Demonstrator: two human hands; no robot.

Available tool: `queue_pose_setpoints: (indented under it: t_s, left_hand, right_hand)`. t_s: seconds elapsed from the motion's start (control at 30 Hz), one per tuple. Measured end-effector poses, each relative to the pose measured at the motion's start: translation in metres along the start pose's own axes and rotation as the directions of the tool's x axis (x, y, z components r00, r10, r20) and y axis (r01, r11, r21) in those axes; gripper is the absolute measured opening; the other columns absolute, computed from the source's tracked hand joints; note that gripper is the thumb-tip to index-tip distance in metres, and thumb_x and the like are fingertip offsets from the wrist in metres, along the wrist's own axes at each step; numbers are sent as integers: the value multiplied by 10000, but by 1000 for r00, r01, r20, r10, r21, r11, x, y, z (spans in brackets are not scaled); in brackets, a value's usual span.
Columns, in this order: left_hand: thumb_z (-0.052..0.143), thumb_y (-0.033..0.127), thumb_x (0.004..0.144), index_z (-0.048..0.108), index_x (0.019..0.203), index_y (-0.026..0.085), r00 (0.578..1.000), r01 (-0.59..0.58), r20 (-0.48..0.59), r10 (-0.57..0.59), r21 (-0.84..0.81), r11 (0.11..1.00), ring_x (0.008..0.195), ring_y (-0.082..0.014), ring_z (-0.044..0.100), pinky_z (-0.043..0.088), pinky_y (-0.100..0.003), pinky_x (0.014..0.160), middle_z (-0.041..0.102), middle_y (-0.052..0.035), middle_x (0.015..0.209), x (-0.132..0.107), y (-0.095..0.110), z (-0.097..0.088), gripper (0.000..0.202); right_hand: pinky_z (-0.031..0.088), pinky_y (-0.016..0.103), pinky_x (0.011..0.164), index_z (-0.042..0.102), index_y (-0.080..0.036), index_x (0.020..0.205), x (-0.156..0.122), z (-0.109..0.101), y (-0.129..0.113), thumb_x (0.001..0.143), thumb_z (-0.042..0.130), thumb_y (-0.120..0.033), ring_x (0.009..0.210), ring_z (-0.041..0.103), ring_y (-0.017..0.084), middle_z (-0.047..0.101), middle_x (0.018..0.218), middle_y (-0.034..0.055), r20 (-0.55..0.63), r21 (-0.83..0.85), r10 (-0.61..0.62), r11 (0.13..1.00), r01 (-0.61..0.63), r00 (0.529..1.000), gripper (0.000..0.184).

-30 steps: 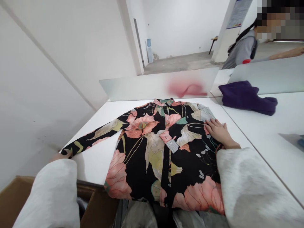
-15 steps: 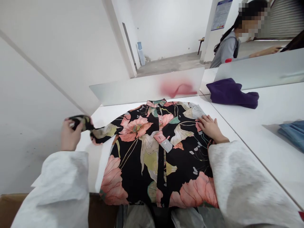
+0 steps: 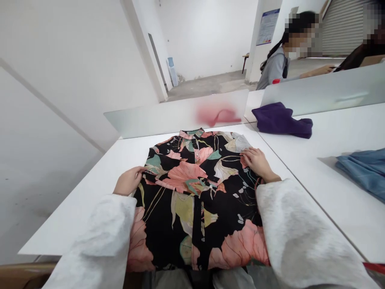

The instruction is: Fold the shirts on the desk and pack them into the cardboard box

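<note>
A black floral shirt (image 3: 168,216) with large pink flowers lies front up on the white table, its collar pointing away from me. Its left-hand sleeve (image 3: 183,176) is now folded across the chest, the cuff end near the button placket. My left hand (image 3: 129,181) pinches the fabric at the fold on the shirt's left edge, thumb and fingers closed. On the opposite edge, below the shoulder, my right hand (image 3: 258,163) rests palm down with its fingers stretched over the cloth. The shirt's lower hem hangs at the table's near edge.
Frosted dividers (image 3: 174,116) stand behind the shirt, with a blurred red item behind one. A folded purple garment (image 3: 281,120) and a blue garment (image 3: 365,170) lie to the right. Beyond the dividers is a person in a grey top (image 3: 273,70).
My left hand has brought the left-hand sleeve from out at the side over onto the chest and moved to the shirt's edge. My right hand stays at the right edge.
</note>
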State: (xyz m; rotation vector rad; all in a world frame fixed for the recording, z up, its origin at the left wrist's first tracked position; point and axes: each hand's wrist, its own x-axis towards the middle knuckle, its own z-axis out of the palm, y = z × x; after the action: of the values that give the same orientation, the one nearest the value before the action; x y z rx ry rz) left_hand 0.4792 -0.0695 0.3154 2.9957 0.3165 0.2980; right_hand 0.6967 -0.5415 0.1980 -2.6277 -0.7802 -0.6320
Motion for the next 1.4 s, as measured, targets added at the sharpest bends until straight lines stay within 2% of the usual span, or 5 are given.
queue_pose_setpoints:
  t_s: [0.3,0.47,0.9,1.17,1.4]
  left_hand:
    - [305,297,860,666,1085,181,933,-314,193,304,21,949,1107,-206,609,462,-314,982,661,-101,1192,-10,-61,61,441]
    - [290,269,921,636,1099,179,848,-522,187,495,144,841,1104,-209,591,463,-336,972,661,-109,1142,9,-65,77,399]
    - [341,198,910,658,1076,166,836,-548,106,538,199,812,1066,-297,571,415,-501,967,655,-156,1080,27,-72,122,359]
    - [318,253,934,650,1083,151,883,-466,74,463,244,850,1083,-313,577,404,-505,966,649,-160,1116,28,-82,125,378]
    - [257,244,948,623,1132,117,853,-522,80,516,182,833,1150,-316,540,382,-507,1007,625,-181,1168,28,-77,120,429]
  right_hand:
    - [474,313,777,677,-184,1024,2,-37,-41,919,381,-322,891,638,217,713,976,74,133,200,136,966,-161,982,343]
    - [459,256,678,689,-194,950,-4,-56,-99,906,419,-284,765,654,176,720,897,39,412,253,-62,966,-49,909,287]
    - [449,263,724,571,-169,786,-2,-13,-153,849,570,-249,765,606,162,638,838,60,442,214,4,971,-110,897,102]
    - [502,209,477,455,-206,765,-17,-24,-146,751,707,-343,469,540,81,514,559,-77,652,679,275,205,-705,707,287]
    - [578,225,572,505,-203,964,-27,-19,-148,746,739,-237,541,608,85,566,624,-66,741,650,214,9,-760,636,322]
